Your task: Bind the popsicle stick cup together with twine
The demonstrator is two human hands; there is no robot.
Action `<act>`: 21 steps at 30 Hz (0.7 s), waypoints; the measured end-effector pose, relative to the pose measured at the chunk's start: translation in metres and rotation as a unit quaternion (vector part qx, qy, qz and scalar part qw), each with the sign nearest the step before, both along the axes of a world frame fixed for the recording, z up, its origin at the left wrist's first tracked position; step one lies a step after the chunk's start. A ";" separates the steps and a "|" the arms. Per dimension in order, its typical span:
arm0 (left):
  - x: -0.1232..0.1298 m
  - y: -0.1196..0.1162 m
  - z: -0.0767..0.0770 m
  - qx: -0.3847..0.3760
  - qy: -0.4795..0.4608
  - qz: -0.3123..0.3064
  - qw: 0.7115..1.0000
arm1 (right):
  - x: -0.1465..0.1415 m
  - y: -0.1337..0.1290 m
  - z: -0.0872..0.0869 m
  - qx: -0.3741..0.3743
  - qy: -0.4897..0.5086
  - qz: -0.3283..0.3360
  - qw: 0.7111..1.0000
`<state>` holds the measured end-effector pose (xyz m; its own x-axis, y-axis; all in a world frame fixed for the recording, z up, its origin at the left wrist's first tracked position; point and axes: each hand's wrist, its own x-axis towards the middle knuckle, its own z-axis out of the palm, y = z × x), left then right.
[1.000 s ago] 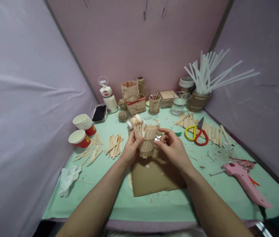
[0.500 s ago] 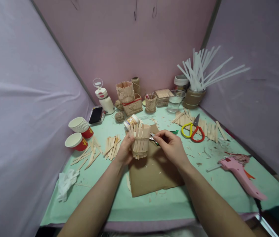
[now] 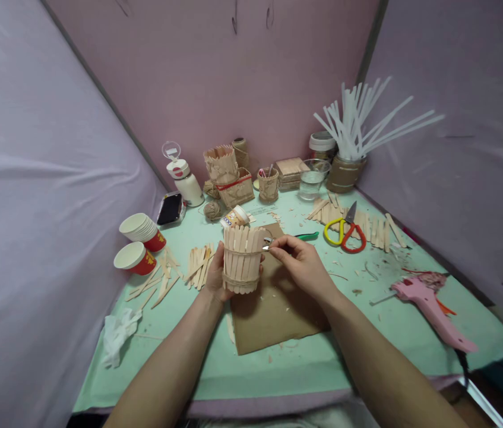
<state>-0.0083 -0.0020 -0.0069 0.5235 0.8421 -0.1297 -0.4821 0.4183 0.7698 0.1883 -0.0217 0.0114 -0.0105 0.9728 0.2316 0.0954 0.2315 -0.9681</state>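
My left hand [image 3: 218, 276] is closed around the side of a cup covered in upright wooden craft sticks [image 3: 242, 261], with two bands of twine wrapped around it. The cup stands nearly upright above a piece of brown cardboard [image 3: 278, 321]. At the cup's right edge, my right hand [image 3: 298, 258] pinches a small shiny metal piece [image 3: 266, 248]; its exact kind is unclear. Behind that hand lies a tool with green handles [image 3: 307, 236], its other end partly hidden. A printed paper cup [image 3: 236, 216] rests tipped over just beyond the stick-covered cup.
Craft sticks [image 3: 200, 264] lie at left, near red paper cups [image 3: 138, 260] and a crumpled tissue [image 3: 120, 336]. To the right are scissors [image 3: 347, 232] and a pink glue gun [image 3: 432, 309]. A glass of water [image 3: 311, 184] and a jar of white glue sticks [image 3: 344, 175] stand behind.
My left hand has brought the stick-covered cup slightly left and turned it, so more of its stick side faces me. My right hand has shifted slightly left, still pinching the metal piece.
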 end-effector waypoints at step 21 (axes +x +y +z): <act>-0.028 0.005 0.040 0.124 0.212 -0.203 0.948 | 0.008 0.004 -0.007 0.171 -0.246 0.124 0.946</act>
<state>-0.0364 0.0028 0.0336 0.7554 0.6153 -0.2255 0.0543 0.2841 0.9573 0.1961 -0.0179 0.0041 -0.4164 0.7958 0.4397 0.4169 0.5969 -0.6855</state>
